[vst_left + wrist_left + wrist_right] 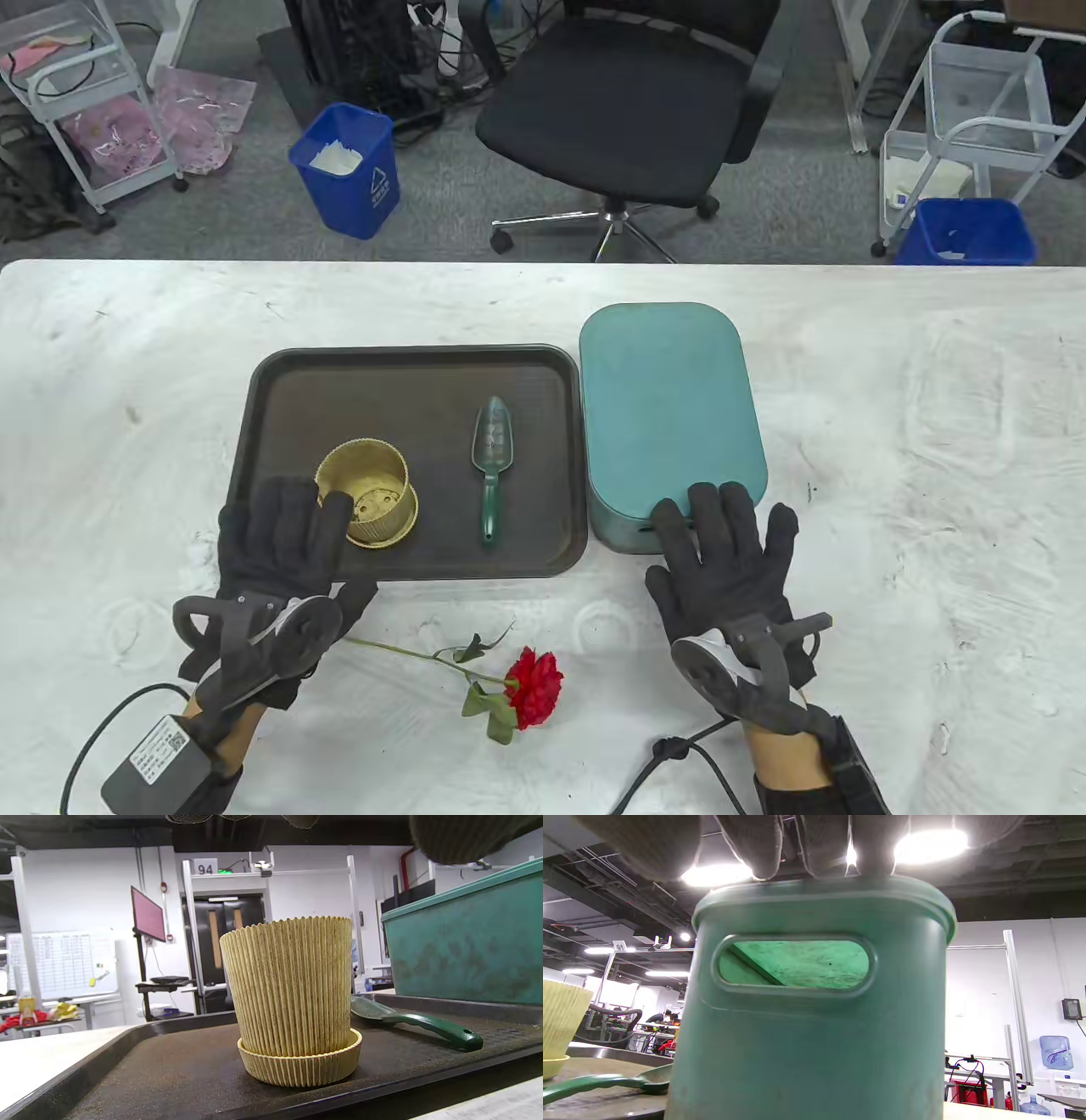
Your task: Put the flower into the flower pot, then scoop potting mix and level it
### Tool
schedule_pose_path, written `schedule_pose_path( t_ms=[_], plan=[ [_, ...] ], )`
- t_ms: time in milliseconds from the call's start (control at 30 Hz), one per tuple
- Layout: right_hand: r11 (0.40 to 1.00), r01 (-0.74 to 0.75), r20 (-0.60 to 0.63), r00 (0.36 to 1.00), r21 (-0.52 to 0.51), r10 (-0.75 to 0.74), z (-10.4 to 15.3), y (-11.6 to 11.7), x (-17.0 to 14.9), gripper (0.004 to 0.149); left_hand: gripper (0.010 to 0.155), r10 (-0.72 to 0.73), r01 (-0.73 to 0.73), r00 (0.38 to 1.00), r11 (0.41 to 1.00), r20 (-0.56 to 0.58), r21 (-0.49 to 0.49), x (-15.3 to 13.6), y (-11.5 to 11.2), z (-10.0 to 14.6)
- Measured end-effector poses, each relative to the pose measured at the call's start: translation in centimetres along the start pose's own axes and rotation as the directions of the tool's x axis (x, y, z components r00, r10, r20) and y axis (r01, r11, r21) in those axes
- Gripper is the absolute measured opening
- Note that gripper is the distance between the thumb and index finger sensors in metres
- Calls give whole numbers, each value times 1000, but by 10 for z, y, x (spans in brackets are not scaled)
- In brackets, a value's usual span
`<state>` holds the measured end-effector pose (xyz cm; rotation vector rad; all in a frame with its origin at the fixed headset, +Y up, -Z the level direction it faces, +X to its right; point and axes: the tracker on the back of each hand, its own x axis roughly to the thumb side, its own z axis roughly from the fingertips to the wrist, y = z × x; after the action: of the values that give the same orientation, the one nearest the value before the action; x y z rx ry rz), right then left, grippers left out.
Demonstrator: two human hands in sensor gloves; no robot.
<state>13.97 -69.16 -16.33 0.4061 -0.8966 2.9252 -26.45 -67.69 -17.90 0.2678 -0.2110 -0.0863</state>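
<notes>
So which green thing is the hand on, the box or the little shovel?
The green box. The right hand lays its fingers on the lid's near end, while the shovel lies untouched on the tray.

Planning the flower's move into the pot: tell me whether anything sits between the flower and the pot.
Only the tray's low near rim lies between the flower on the table and the pot. The pot's mouth is open. The left hand hovers at the pot's near-left side.
</notes>
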Motion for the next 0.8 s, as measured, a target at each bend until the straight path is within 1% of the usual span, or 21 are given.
schedule_pose_path(
  t_ms=[433, 533, 667, 800],
  plan=[
    [1000, -10, -9, 1000, -2, 10, 0, -1, 0, 67, 91, -5, 5, 1000, 1000, 2, 4, 0, 0, 0],
    [1000, -20, 0, 1000, -19, 20, -4, -5, 2, 67, 91, -5, 5, 1000, 1000, -6, 17, -2, 3, 0],
    [998, 5, 0, 1000, -55, -5, -24, -20, 8, 67, 91, 2, -2, 1000, 1000, -14, 18, -4, 3, 0],
    [998, -59, 47, 997, -18, 59, -59, -36, 27, 66, 91, 6, -6, 1000, 1000, -21, 10, -5, 2, 0]
  ],
)
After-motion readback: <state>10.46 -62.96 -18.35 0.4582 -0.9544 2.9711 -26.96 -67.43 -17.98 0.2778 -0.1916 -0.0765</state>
